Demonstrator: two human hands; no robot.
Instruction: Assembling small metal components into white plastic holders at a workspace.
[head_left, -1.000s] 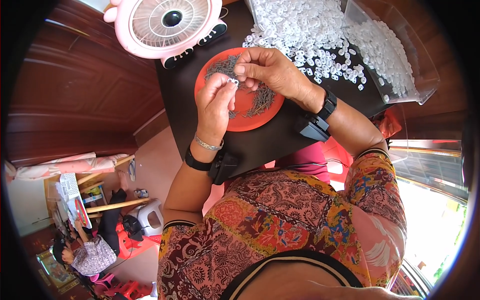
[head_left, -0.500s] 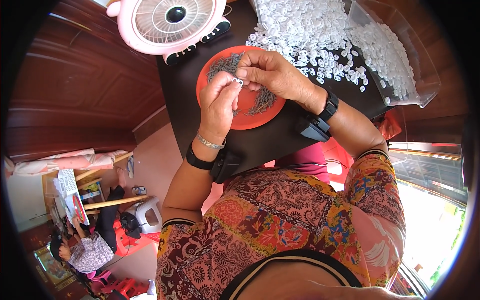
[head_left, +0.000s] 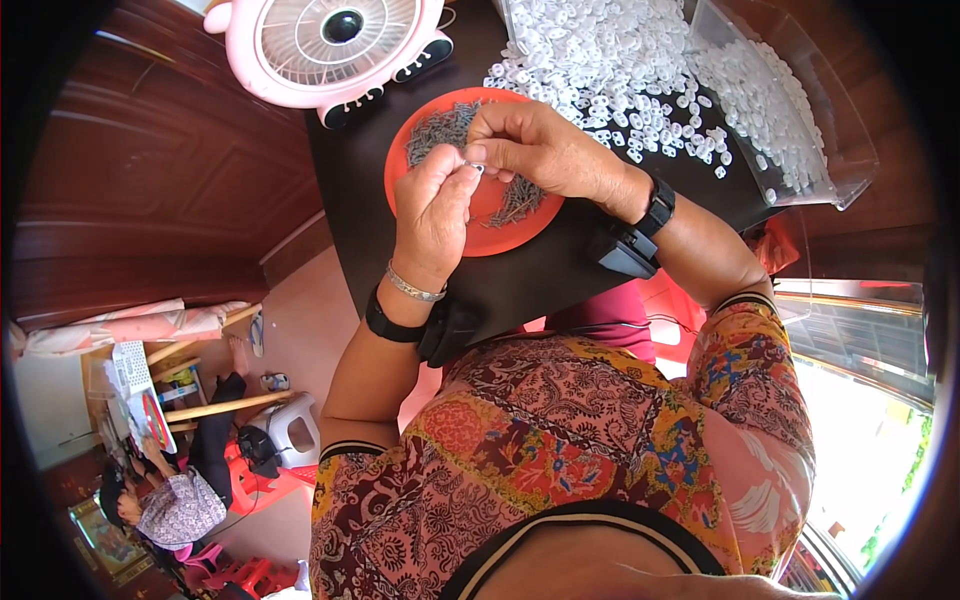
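Note:
Above an orange plate (head_left: 505, 240), my left hand (head_left: 430, 220) pinches a small white plastic piece with holes (head_left: 477, 167) between thumb and fingertips. The fingertips of my right hand (head_left: 555, 150) are closed together right at that piece; whatever they grip is too small and hidden to make out. Thin grey pins, nails or screws (head_left: 438, 133), are heaped in the plate, partly covered by my hands. Loose white plastic pieces (head_left: 600, 60) of the same sort are piled on the dark table (head_left: 350, 215) beyond my right hand.
A clear plastic bin (head_left: 845, 190) of white pieces lies tipped at the table's right end. A pink fan (head_left: 320, 50) stands at the far left. Off to the left, another person (head_left: 185, 510) sits near a white stool (head_left: 298, 430).
Both hands stay together over the plate. The white piece has turned slightly and shows less between my fingertips. The whole view has shifted a little.

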